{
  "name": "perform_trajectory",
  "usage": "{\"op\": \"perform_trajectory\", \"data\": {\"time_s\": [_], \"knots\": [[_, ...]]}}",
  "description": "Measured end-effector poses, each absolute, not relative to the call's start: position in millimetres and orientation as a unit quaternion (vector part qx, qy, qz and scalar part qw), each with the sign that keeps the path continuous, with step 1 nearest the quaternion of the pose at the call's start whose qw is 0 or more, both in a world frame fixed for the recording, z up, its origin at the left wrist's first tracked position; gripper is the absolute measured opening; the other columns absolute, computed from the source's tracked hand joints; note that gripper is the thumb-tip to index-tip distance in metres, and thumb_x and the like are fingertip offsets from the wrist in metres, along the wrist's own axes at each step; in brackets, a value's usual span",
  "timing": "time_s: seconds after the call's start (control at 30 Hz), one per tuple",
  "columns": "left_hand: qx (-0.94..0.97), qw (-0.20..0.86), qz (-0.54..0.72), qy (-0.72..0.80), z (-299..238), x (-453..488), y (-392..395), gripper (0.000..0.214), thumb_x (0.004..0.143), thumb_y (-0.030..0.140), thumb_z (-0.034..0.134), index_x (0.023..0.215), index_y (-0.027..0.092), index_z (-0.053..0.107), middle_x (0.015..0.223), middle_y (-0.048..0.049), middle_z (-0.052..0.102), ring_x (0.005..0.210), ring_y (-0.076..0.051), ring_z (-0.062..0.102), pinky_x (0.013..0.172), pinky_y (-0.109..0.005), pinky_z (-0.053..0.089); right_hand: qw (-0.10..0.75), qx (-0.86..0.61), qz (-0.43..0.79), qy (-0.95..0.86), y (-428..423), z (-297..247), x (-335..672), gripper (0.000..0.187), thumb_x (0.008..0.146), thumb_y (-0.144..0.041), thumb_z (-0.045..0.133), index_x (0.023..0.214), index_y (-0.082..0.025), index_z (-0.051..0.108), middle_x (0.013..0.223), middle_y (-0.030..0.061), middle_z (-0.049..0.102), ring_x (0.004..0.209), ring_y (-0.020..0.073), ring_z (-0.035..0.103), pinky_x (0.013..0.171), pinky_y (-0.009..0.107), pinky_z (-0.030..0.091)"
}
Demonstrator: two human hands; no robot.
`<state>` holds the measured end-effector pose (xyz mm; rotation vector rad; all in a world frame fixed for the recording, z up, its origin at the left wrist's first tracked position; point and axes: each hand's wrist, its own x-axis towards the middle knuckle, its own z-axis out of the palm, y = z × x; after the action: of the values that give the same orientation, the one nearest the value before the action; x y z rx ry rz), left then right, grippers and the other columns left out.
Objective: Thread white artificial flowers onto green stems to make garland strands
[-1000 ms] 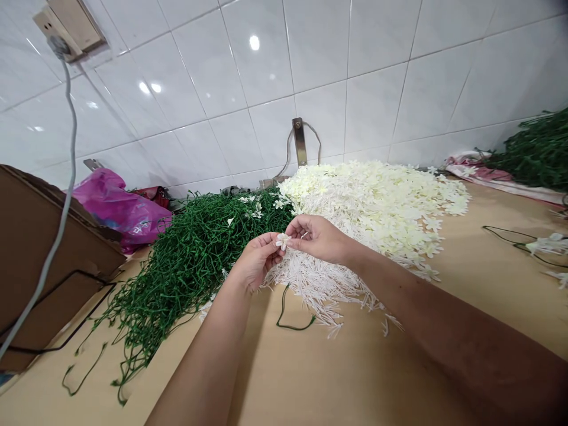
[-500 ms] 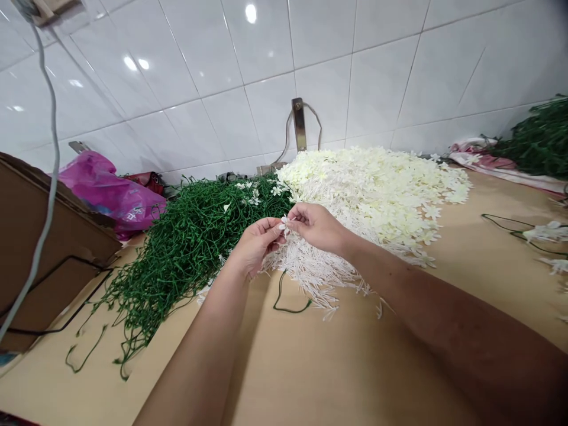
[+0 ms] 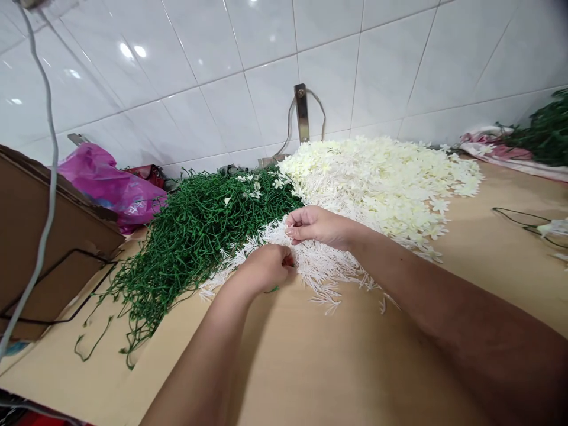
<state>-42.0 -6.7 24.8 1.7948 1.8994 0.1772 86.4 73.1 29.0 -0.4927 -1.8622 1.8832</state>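
My left hand (image 3: pixel 270 266) is low over the near edge of the white stamen pile, its fingers closed. A bit of green artificial stem (image 3: pixel 273 289) shows under it; the fingers hide the rest. My right hand (image 3: pixel 322 226) is just above and to the right, thumb and forefinger pinched on a small white artificial flower, mostly hidden against the pile. Loose white stamens (image 3: pixel 323 269) lie under both hands. Behind them spreads a heap of cream-white flower heads (image 3: pixel 386 171). A tangled heap of green stems (image 3: pixel 195 231) is on the left.
A cardboard box (image 3: pixel 53 242) and a pink plastic bag (image 3: pixel 110 183) stand at the left. A tiled wall (image 3: pixel 257 112) with a metal bracket (image 3: pixel 302 112) closes the back. More greenery (image 3: pixel 545 130) lies on cloth at the far right of the wooden table (image 3: pixel 346 361).
My hands have parted. The left has dropped from the flower onto the spot where a loose green stem lay, while the right stays pinched near the same place. The view has shifted slightly.
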Motion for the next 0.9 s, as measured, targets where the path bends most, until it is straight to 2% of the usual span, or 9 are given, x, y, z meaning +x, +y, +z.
{"op": "perform_trajectory", "data": {"time_s": [0.17, 0.33, 0.53, 0.9], "knots": [[0.601, 0.419, 0.269, 0.625, 32, -63, -2, 0.007, 0.062, 0.02, 0.054, 0.062, 0.014, 0.05, 0.058, 0.0015, 0.052, 0.054, -0.008, 0.046, 0.053, -0.021, 0.035, 0.202, -0.173, 0.743, -0.614, 75, 25, 87, 0.011, 0.062, -0.015, 0.061, 0.063, -0.014, 0.05, 0.062, -0.002, 0.052, 0.058, 0.0077, 0.049, 0.065, 0.027, 0.039], [0.54, 0.455, 0.384, 0.595, 35, -76, 0, 0.014, 0.059, 0.022, 0.062, 0.066, 0.012, 0.055, 0.058, 0.0019, 0.054, 0.051, -0.005, 0.045, 0.05, -0.019, 0.033, 0.198, -0.186, 0.773, -0.573, 72, 24, 88, 0.014, 0.06, -0.017, 0.065, 0.061, -0.014, 0.051, 0.061, -0.001, 0.054, 0.061, 0.0085, 0.051, 0.069, 0.027, 0.038], [0.538, 0.47, 0.402, 0.573, 35, -79, -1, 0.016, 0.06, 0.024, 0.064, 0.07, 0.012, 0.061, 0.061, 0.0008, 0.057, 0.056, -0.006, 0.048, 0.053, -0.019, 0.035, 0.207, -0.185, 0.792, -0.543, 72, 20, 86, 0.016, 0.059, -0.019, 0.067, 0.061, -0.013, 0.052, 0.064, 0.0005, 0.056, 0.064, 0.0098, 0.054, 0.074, 0.029, 0.04], [0.541, 0.46, 0.415, 0.568, 32, -76, -1, 0.017, 0.066, 0.029, 0.059, 0.066, 0.013, 0.055, 0.057, 0.0027, 0.053, 0.054, -0.006, 0.046, 0.054, -0.019, 0.034, 0.233, -0.166, 0.812, -0.508, 71, 15, 81, 0.023, 0.055, -0.02, 0.071, 0.064, -0.014, 0.051, 0.062, -0.001, 0.059, 0.064, 0.0119, 0.059, 0.084, 0.039, 0.041]]}}
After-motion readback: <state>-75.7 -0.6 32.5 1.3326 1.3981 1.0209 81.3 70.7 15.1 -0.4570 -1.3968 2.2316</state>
